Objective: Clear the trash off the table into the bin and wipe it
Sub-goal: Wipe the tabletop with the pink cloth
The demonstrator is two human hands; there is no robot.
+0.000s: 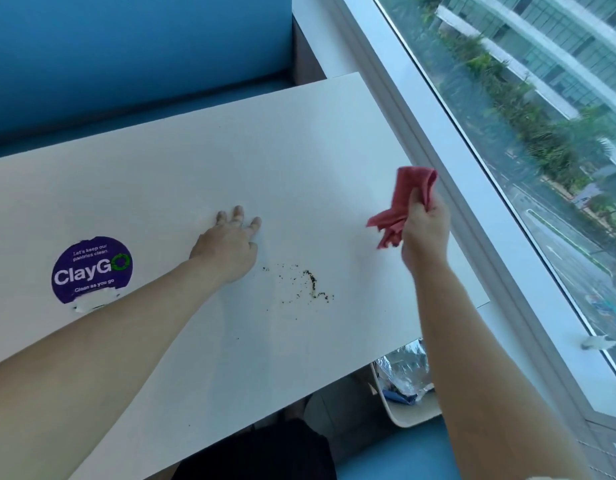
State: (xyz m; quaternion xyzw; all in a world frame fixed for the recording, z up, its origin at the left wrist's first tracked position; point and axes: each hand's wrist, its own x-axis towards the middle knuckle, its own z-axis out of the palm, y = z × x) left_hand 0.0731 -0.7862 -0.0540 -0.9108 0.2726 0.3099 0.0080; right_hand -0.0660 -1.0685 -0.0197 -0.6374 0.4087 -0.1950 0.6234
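Note:
The white table (161, 188) fills the middle of the view. A scatter of dark crumbs (311, 284) lies on it near the front right. My left hand (230, 242) rests flat on the tabletop just left of the crumbs, fingers spread, holding nothing. My right hand (426, 226) hovers above the table's right edge, closed on a crumpled red cloth (408, 206) that hangs clear of the surface. The bin (408, 415), pale with a clear liner and some trash inside, stands on the floor below the table's front right corner, partly hidden by my right forearm.
A round purple "ClayGo" sticker (91, 270) is stuck on the table at the left. A blue bench seat (126, 64) runs behind the table. A white window ledge (479, 209) and glass border the right side. A blue seat (393, 455) lies below me.

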